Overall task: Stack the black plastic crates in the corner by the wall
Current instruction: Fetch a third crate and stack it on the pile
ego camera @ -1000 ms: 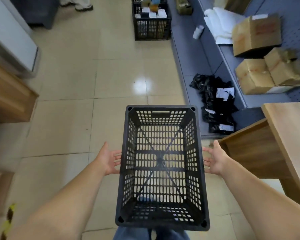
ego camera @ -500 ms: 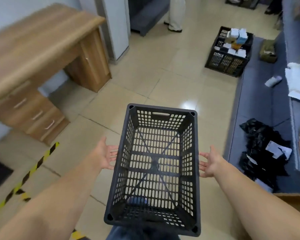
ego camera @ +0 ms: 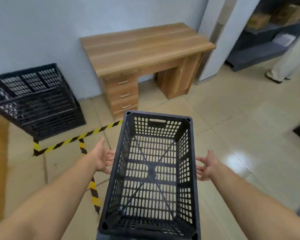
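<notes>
An empty black perforated plastic crate (ego camera: 152, 174) is carried open side up between both hands, above the beige tiled floor (ego camera: 232, 135). The left hand (ego camera: 102, 157) presses flat against its left long wall and the right hand (ego camera: 206, 166) against its right one, each grip spread wide with fingers extended, not curled. A stack of black plastic crates (ego camera: 36, 101) stands against the pale blue wall (ego camera: 42, 32), left of a wooden desk with drawers (ego camera: 142, 61), behind yellow-and-black striped floor tape (ego camera: 80, 137).
</notes>
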`<state>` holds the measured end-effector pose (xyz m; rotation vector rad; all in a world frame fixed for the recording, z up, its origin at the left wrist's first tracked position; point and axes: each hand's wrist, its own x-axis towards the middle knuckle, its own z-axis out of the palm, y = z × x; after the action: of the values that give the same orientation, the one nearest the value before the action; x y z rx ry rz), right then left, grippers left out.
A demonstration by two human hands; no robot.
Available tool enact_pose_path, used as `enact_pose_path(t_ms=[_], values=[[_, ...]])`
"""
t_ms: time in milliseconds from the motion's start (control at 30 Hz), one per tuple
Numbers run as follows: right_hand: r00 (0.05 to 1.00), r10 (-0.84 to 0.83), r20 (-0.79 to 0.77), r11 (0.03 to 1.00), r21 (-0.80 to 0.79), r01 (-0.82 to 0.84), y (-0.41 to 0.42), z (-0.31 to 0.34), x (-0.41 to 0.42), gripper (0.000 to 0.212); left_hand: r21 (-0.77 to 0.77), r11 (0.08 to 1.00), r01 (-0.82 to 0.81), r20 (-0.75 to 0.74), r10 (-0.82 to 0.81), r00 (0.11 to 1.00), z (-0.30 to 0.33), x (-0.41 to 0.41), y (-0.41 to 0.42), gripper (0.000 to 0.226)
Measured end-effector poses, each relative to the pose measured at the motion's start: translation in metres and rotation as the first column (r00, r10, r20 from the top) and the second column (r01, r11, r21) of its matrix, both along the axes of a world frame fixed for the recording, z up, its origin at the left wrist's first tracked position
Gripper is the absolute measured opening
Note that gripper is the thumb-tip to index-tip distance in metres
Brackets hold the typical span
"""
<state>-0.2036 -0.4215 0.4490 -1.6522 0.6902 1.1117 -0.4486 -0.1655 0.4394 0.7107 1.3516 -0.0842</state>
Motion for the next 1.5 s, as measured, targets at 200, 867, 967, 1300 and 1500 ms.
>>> enact_pose_path(t_ms=[200, 867, 967, 1300, 1500], values=[[0.988, 0.153, -0.015, 0.988, -0.010, -0.153, 0.143, -0.001, -0.044, 0.074, -0.031, 0.984, -0.177, 0.023, 0.178, 0.984, -0.003, -0.085, 0.093, 0.089], [0.854, 0.519, 0.026, 0.854, 0.035, -0.520, 0.547, 0.052, -0.155, 0.070, 0.093, 0.782, -0.616, 0.080, 0.611, 0.788, 0.031, -0.238, 0.382, 0.072], [0.837, 0.547, 0.009, 0.836, 0.051, -0.547, 0.601, 0.056, -0.148, 0.069, 0.124, 0.723, -0.679, 0.091, 0.673, 0.734, 0.036, -0.235, 0.419, 0.075], [0.701, 0.712, 0.040, 0.693, 0.120, -0.711, 0.778, 0.089, -0.108, 0.047, 0.147, 0.562, -0.814, 0.134, 0.804, 0.579, 0.069, -0.211, 0.521, 0.090], [0.571, 0.816, 0.087, 0.559, 0.133, -0.819, 0.860, 0.105, -0.118, 0.045, 0.124, 0.461, -0.879, 0.138, 0.869, 0.475, 0.063, -0.225, 0.565, 0.095]])
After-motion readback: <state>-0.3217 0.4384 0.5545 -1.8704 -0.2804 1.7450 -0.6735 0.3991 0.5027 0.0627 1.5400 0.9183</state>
